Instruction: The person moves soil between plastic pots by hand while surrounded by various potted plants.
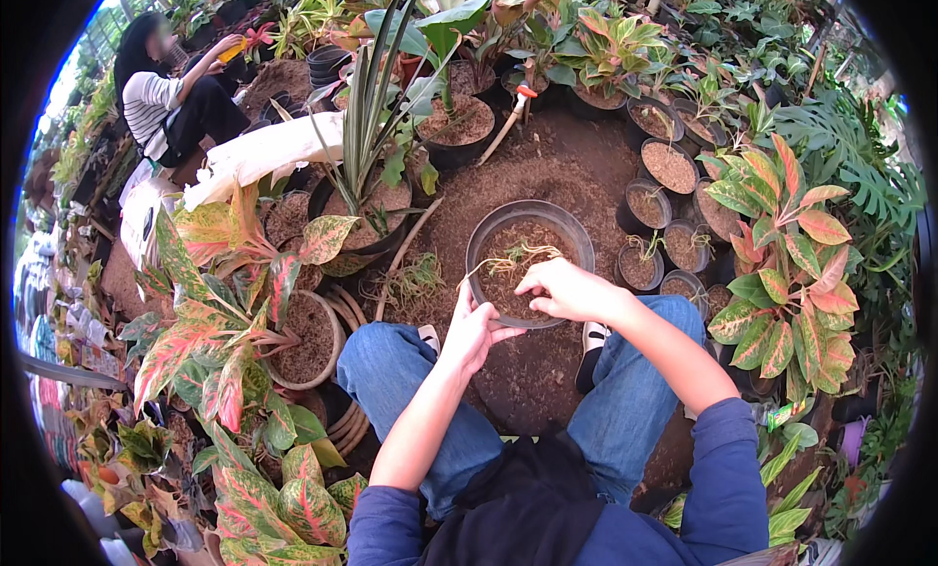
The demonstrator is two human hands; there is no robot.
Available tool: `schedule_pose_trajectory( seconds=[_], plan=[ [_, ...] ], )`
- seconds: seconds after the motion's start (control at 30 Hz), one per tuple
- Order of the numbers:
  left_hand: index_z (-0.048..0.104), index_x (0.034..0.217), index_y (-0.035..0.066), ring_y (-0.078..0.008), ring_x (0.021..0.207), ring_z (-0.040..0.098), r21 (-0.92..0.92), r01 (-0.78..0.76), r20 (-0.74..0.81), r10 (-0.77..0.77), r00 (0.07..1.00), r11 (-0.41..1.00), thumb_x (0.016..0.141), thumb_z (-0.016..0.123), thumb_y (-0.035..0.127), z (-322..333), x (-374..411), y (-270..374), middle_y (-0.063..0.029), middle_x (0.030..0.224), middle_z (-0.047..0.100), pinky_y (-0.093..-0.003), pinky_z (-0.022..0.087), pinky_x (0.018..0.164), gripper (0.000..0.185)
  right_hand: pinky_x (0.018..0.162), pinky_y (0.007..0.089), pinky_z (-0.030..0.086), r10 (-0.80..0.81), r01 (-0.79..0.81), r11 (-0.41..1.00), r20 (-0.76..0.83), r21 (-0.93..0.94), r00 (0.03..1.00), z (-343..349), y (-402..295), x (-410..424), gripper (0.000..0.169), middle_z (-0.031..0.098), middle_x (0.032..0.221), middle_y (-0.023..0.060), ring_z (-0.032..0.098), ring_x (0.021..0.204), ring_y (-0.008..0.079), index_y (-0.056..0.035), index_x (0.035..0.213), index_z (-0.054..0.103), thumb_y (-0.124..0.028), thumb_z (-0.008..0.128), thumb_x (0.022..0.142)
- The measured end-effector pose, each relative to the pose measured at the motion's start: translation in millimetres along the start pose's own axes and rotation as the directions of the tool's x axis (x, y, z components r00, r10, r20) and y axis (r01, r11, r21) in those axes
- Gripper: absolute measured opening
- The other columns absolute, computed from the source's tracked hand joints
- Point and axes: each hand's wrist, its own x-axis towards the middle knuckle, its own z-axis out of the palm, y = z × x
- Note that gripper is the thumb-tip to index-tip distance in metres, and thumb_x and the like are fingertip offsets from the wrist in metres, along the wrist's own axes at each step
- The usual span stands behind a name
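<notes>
A round black plastic pot (pixel 475 247) stands on the ground between my feet, with brown soil or growing mix (pixel 513 236) inside. Thin, pale green plant stems (pixel 516 258) lie across the mix. At the pot's left rim, my left hand (pixel 473 331) pinches the end of a pale stem between thumb and forefinger. My right hand (pixel 560 287) reaches over the pot from the right, its fingers curled down towards the mix; whether they hold anything cannot be made out. A loose heap of green stems (pixel 418 280) lies on the soil left of the pot.
Several small pots of mix (pixel 669 167) stand at the right beside a red-green leafy plant (pixel 791 273). More potted plants (pixel 308 339) crowd the left. A hose (pixel 403 251) and a red-handled tap on a pipe (pixel 513 122) are ahead. A person (pixel 157 97) sits at the upper left.
</notes>
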Motion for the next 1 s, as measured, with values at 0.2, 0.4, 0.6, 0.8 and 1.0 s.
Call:
schedule_pose_trajectory(
  seconds=[0.2,0.4,0.6,0.8,1.0],
  plan=[
    [0.020,0.135,0.016,-0.0331,0.100,0.058,-0.009,0.018,0.014,-0.018,1.000,1.000,0.077,0.033,-0.006,-1,0,-1,-0.0172,0.123,0.046,-0.0436,0.055,0.078,0.063,0.081,0.0342,0.048,-0.026,0.028,0.998,0.040,-0.050,0.999,17,2,-3,0.027,0.060,0.096,0.0141,0.060,0.091,0.0296,0.0007,0.099,0.063,-0.005,0.064,0.072],
    [0.019,0.134,0.018,-0.0298,0.088,0.063,-0.050,0.015,0.006,-0.015,1.000,0.999,0.077,0.032,-0.006,-5,1,-6,-0.0177,0.120,0.046,-0.0413,0.058,0.071,0.063,0.078,0.0357,0.048,0.003,-0.003,1.000,0.027,-0.026,1.000,17,2,-3,0.016,0.060,0.090,0.0153,0.060,0.087,0.0297,0.0018,0.089,0.063,-0.002,0.060,0.073],
    [0.018,0.134,0.019,-0.0320,0.090,0.062,-0.116,0.047,0.016,-0.046,0.999,0.992,0.076,0.033,-0.006,-5,3,-6,-0.0169,0.117,0.046,-0.0440,0.057,0.072,0.065,0.070,0.0356,0.049,0.148,-0.135,0.982,-0.097,0.131,0.984,-1,-9,3,0.011,0.062,0.081,0.0161,0.062,0.077,0.0262,0.0016,0.084,0.062,-0.004,0.056,0.077],
    [0.014,0.136,0.021,-0.0357,0.093,0.059,-0.121,0.087,-0.034,-0.091,0.995,0.989,0.077,0.033,-0.007,-5,8,-16,-0.0165,0.119,0.042,-0.0499,0.055,0.077,0.069,0.066,0.0352,0.048,0.149,-0.200,0.955,0.226,0.219,0.963,24,14,16,0.020,0.063,0.074,0.0128,0.061,0.069,0.0222,0.0011,0.083,0.059,-0.012,0.044,0.082],
    [0.014,0.137,0.022,-0.0349,0.095,0.058,-0.090,0.072,-0.050,-0.077,0.996,0.993,0.076,0.033,-0.007,-6,6,-18,-0.0157,0.120,0.040,-0.0492,0.055,0.075,0.070,0.077,0.0426,0.046,0.266,-0.259,0.964,0.330,-0.066,0.906,27,3,21,0.025,0.063,0.088,0.0210,0.061,0.086,0.0345,0.0007,0.090,0.060,-0.014,0.042,0.081]
  ],
)
